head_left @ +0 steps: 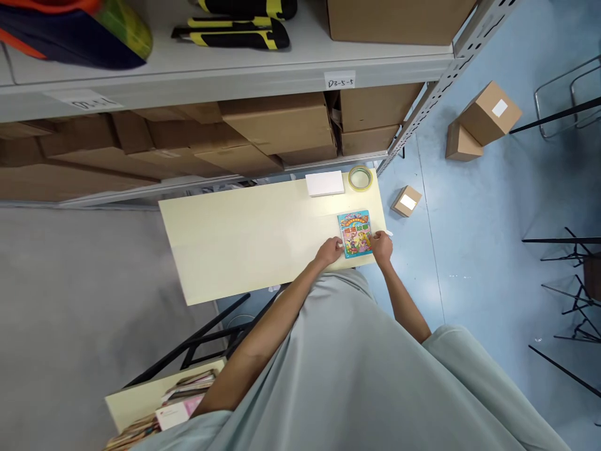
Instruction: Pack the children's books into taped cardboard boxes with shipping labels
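A colourful children's picture book with a blue border lies at the right end of the cream tabletop. My left hand is closed, with its fingertips pinching at the book's left edge. At the opposite edge, my right hand has its thumb and fingers closed on the book's right side. A small white bit shows just beyond the right hand; I cannot tell whether it is held. Behind the book are a white box and a roll of yellowish tape.
A grey metal shelf stands over the table's far side, with brown cartons and yellow-black utility knives. Small cartons sit on the blue floor at right. At lower left, a low shelf carries stacked papers.
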Action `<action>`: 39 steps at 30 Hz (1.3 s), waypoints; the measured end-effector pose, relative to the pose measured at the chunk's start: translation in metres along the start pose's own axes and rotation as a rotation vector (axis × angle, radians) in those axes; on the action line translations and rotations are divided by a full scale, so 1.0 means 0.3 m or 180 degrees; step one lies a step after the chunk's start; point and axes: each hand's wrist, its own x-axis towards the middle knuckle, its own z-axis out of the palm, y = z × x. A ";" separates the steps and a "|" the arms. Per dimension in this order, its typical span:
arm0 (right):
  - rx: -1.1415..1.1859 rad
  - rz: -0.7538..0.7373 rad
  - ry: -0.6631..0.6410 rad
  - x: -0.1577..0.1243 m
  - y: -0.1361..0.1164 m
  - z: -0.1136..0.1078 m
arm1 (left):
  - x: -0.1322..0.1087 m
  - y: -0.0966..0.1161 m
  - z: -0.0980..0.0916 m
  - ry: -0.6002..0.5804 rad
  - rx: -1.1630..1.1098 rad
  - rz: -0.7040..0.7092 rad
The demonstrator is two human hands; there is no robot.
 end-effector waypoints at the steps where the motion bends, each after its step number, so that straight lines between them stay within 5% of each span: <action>1: 0.0021 0.0044 -0.0018 0.002 -0.008 0.006 | 0.005 -0.002 0.002 -0.0012 -0.0039 -0.0006; 14: 0.0216 -0.0098 -0.0133 -0.007 -0.039 -0.052 | -0.010 -0.002 0.007 -0.0078 -0.0510 0.0208; 20: 0.0206 -0.0588 -0.0182 -0.126 -0.097 -0.083 | -0.088 0.043 0.002 -0.0039 -0.0697 0.0426; 25: 0.0217 -0.1198 -0.0155 -0.271 -0.177 -0.036 | -0.207 0.073 -0.063 0.0297 -0.1655 0.0745; 32: 0.0176 -0.2021 -0.0706 -0.381 -0.260 0.127 | -0.300 0.031 -0.168 0.1035 -0.1655 0.0197; 36: 0.0237 -0.2252 -0.1456 -0.338 -0.257 0.185 | -0.266 -0.045 -0.185 0.1540 -0.1207 -0.0358; 39: 0.0121 -0.1922 -0.1413 -0.261 -0.235 0.179 | -0.214 -0.109 -0.182 0.1555 -0.1075 -0.0691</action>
